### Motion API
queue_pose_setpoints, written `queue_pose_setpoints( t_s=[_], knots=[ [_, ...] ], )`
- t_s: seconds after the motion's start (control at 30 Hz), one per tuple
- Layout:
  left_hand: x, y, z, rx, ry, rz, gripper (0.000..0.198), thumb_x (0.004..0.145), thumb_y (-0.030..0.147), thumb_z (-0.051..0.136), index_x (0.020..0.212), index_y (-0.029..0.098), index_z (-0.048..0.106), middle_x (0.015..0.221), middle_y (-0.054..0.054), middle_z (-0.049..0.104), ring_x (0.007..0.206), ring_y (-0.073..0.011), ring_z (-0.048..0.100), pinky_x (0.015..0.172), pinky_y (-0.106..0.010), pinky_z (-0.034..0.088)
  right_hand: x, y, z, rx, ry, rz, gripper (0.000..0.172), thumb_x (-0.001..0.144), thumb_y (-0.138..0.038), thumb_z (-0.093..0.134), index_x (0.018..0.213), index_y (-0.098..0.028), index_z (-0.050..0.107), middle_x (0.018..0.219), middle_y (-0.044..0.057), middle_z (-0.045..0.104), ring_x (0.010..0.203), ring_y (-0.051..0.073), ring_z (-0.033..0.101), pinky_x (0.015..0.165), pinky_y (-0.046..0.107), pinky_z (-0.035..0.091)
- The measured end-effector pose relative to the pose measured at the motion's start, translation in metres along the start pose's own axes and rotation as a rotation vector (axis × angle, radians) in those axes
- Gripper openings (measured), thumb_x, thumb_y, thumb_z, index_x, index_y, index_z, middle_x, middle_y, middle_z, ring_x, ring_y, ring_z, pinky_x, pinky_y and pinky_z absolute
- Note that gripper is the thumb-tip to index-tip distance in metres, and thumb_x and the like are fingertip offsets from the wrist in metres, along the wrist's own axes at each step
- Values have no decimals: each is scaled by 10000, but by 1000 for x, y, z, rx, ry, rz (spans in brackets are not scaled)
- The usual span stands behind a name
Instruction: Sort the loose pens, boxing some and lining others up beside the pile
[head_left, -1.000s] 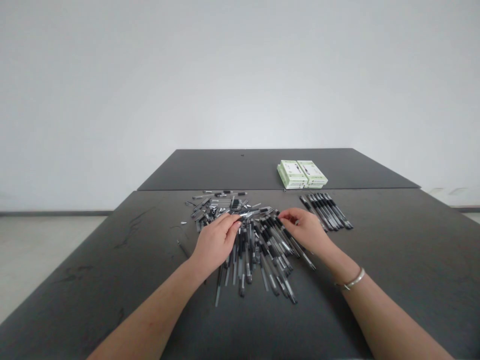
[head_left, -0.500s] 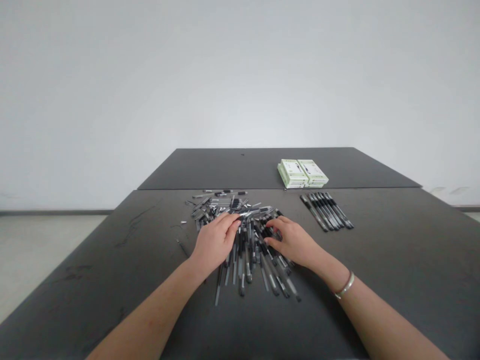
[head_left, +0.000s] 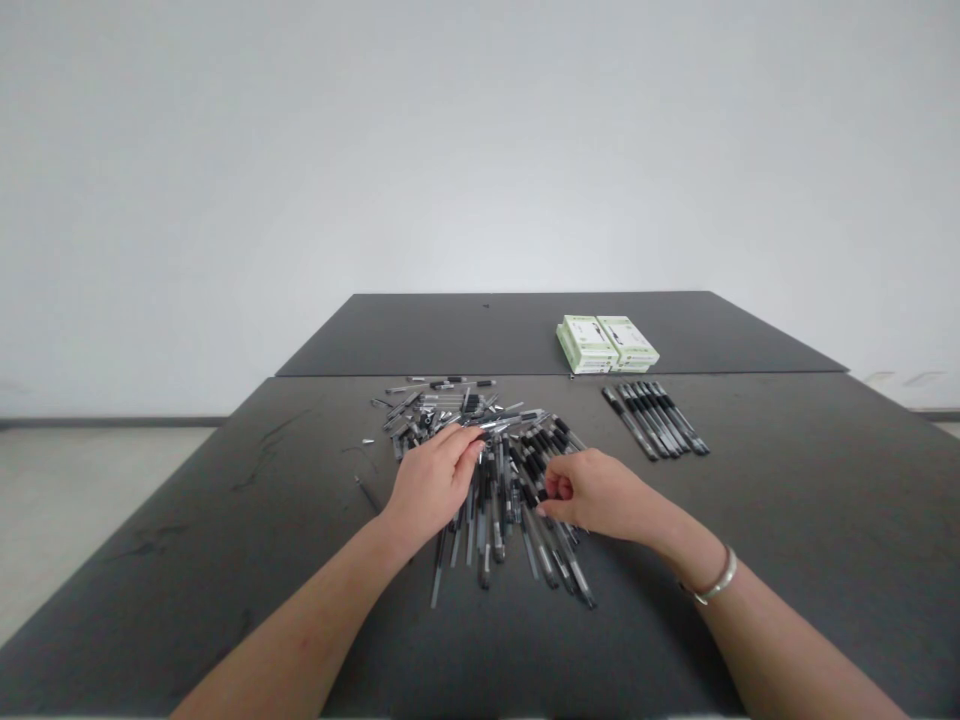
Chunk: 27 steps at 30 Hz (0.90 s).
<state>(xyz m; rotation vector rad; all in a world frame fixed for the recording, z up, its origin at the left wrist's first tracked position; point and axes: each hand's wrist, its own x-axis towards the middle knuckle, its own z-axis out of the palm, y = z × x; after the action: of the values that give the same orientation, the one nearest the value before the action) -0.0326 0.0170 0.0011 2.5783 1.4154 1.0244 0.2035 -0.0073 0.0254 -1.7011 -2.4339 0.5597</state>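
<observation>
A dense heap of black-and-clear pens and loose pen parts (head_left: 495,490) spreads across the dark table. On its left side rests my left hand (head_left: 439,470), fingers pressed together and curled over the heap. Its thumb lies close to the forefinger, and whatever is under them is hidden. A few silvery pen pieces (head_left: 517,420) lie just beyond its fingertips. My right hand (head_left: 589,490) is at the heap's right edge, fingers curled in and thumb low against the pens. What it grips, if anything, I cannot make out.
Several capped pens (head_left: 656,420) lie side by side in a slanted row to the right. Behind them stand stacked white-and-green boxes (head_left: 607,343) near the seam between tables. One thin dark piece (head_left: 367,493) lies left of the heap.
My right hand has drawn slightly right and toward me, its fingers curling in more. My left hand has stayed put. Pens beside the right hand have shifted a little.
</observation>
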Motion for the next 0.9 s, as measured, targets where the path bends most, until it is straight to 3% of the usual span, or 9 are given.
queue_pose_setpoints(
  t_s=[0.27,0.5,0.63,0.9],
  knots=[
    [0,2,-1,-7,-9,6,264,975,254,452,1106,168,665,973,-50,708,846,-187,688,743,-282,540,2,-5,7,-113,35,-20,117,769,-287,602,717,-216,679,682,23,703,624,164,599,560,256,315],
    [1,3,-1,-17,-27,-2,265,975,256,449,1102,167,664,972,-49,710,852,-196,689,746,-298,545,2,-8,10,-27,80,-53,90,789,-238,574,823,-225,657,698,-6,696,615,145,589,574,245,314],
    [1,3,0,-29,-25,1,262,974,246,449,1111,171,660,981,-51,709,855,-188,686,756,-290,545,1,-15,12,14,103,-121,179,827,-295,589,990,-256,652,718,-25,691,622,141,591,582,244,306],
    [4,7,0,-26,-7,7,250,972,249,455,1095,181,662,992,-49,710,878,-184,685,785,-288,551,3,-19,17,-20,54,-109,321,789,-372,669,1080,-249,615,731,-18,685,639,161,610,553,246,270]
  ],
)
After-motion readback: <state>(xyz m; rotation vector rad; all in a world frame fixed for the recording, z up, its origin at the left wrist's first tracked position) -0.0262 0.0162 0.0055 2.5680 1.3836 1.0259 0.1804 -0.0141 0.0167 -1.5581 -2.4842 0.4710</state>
